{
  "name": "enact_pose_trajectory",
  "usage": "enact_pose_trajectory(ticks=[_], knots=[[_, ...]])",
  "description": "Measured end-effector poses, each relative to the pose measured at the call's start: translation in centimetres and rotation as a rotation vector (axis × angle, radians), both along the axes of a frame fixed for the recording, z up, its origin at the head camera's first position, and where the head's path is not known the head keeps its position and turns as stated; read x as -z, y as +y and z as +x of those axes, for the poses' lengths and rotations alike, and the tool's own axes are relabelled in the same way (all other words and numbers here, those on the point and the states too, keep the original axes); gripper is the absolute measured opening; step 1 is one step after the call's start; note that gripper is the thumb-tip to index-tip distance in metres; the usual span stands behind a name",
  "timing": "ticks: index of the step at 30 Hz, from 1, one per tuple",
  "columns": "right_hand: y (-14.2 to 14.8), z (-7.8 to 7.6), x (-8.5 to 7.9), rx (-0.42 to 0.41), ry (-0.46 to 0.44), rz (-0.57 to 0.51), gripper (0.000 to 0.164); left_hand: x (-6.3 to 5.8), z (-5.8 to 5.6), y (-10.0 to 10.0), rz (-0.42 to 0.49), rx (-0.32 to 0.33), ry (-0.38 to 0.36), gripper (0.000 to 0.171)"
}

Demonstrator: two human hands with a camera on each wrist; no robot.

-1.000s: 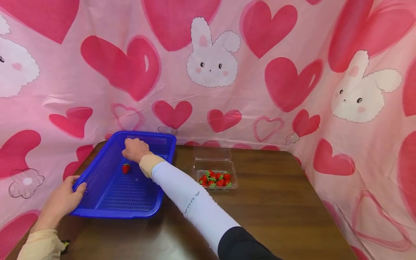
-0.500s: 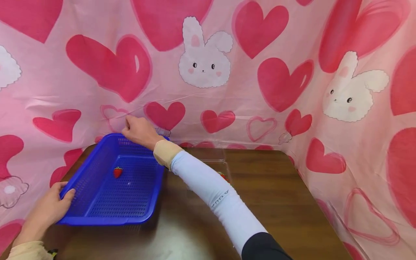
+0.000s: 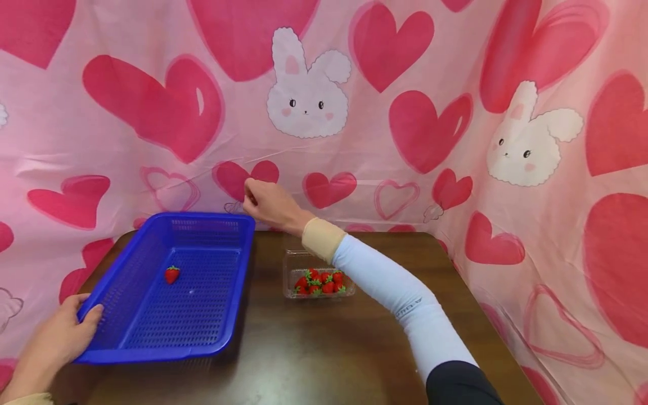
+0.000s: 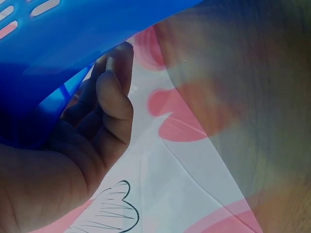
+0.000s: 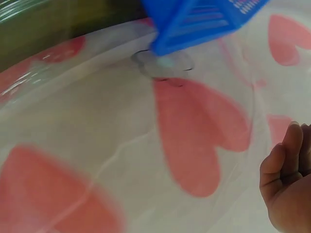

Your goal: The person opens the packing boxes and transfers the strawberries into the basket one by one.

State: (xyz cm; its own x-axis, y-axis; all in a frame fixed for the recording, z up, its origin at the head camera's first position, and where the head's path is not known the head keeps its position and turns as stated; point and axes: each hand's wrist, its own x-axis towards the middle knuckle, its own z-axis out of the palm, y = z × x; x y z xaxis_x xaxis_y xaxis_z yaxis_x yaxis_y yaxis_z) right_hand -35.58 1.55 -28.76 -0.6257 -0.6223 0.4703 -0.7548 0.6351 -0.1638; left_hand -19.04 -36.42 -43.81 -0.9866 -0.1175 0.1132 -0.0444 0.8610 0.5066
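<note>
My left hand (image 3: 63, 332) grips the left rim of a blue perforated plastic basket (image 3: 192, 320), thumb over the edge. In the left wrist view, the fingers of that left hand (image 4: 109, 111) sit beneath the blue rim. One red strawberry (image 3: 172, 274) with a green top lies on the basket floor. Over the table's back edge, right of the basket, hovers my right hand (image 3: 273, 205), its fingers loosely curled with nothing seen in them. Below it stands a clear plastic box (image 3: 287, 284) holding several strawberries (image 3: 326, 287).
The dark wooden table (image 3: 314, 343) carries both containers, the basket at left and the box near the middle. A pink cloth (image 3: 374, 140) with hearts and rabbits hangs behind and at the sides.
My right hand has come up out of the basket and moved right, past its far rim. The strawberry stays in the basket. My left hand keeps its hold on the rim.
</note>
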Motion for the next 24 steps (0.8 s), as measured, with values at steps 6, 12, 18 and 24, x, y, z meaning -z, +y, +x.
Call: enact_pose_trajectory(ticks=[6, 12, 18, 24], knots=[[5.1, 0.1, 2.4, 0.006, 0.027, 0.047, 0.008, -0.3, 0.3, 0.3, -0.018, -0.001, 0.003, 0.050], [9.0, 0.0, 6.0, 0.006, 0.014, 0.108, 0.011, -0.4, 0.3, 0.5, -0.021, -0.011, -0.014, 0.050], [11.0, 0.4, 8.4, 0.032, -0.181, 0.307, 0.003, -0.4, 0.3, 0.6, -0.008, -0.022, -0.010, 0.050], [11.4, 1.3, 10.5, 0.088, -0.469, 0.532, 0.029, -0.1, 0.6, 0.4, 0.009, -0.011, 0.011, 0.048]])
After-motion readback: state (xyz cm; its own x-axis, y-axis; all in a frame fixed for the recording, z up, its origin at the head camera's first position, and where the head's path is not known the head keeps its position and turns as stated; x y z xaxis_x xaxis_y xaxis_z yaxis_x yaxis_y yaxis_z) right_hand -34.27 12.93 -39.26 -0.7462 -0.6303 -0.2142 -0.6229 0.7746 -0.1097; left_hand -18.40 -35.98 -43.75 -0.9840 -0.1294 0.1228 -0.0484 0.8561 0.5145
